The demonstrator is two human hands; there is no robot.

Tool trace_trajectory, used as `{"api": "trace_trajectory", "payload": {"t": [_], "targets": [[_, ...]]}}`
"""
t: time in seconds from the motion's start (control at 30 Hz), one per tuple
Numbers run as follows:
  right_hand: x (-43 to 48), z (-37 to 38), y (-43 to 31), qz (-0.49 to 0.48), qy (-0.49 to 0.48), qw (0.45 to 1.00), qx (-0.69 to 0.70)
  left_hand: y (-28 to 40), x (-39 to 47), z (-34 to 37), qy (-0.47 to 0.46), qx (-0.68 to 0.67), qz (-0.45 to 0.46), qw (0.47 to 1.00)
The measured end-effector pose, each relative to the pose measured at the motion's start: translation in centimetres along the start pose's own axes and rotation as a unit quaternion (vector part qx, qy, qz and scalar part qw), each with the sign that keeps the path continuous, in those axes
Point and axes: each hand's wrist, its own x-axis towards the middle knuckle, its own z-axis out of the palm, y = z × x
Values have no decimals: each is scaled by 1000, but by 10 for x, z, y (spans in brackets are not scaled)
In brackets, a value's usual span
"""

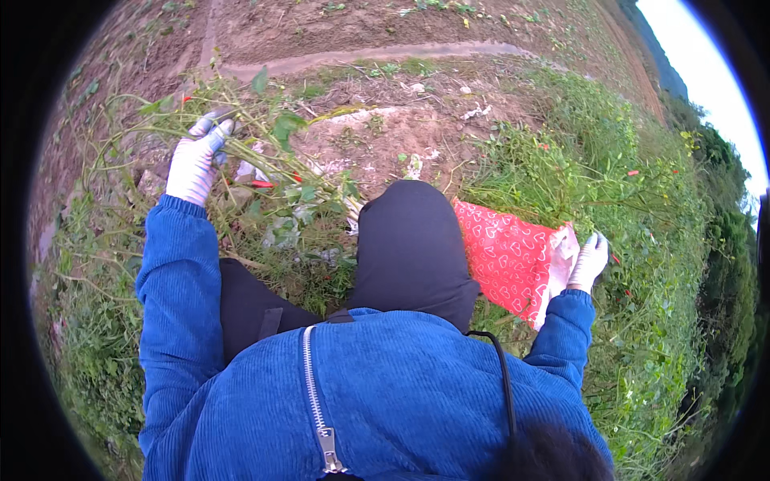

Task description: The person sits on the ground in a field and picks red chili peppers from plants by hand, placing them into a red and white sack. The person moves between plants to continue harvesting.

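My left hand (197, 157), in a striped glove with grey fingertips, is closed around the thin green stems (258, 157) of a pepper plant. The stems run down to the right, towards my bent knee. Red chili peppers (263, 184) hang among the leaves below that hand. On the other side, my right hand (589, 263), also gloved, is at the torn white edge of a red bag (504, 252) printed with white hearts. The bag lies tilted beside my knee with its mouth towards that hand. Whether the fingers grip the bag's edge is hard to see.
My dark-trousered knee (414, 246) rises between the hands. Dense green plants (607, 162) with scattered red peppers grow at the right. Bare brown soil (385, 135) with white scraps lies ahead, and a narrow furrow (385, 53) crosses the field beyond.
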Motion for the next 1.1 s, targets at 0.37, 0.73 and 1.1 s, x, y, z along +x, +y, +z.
{"api": "trace_trajectory", "payload": {"t": [0.37,0.73,1.1], "targets": [[-151,175,-384,-441,-539,685,216,45,-31,21,12,-15,14,1000],[-197,227,-428,-414,-502,679,341,42,-56,21,8,122,74,990],[-188,240,-427,-418,-457,704,348,33,-54,19,-117,135,5,984]]}}
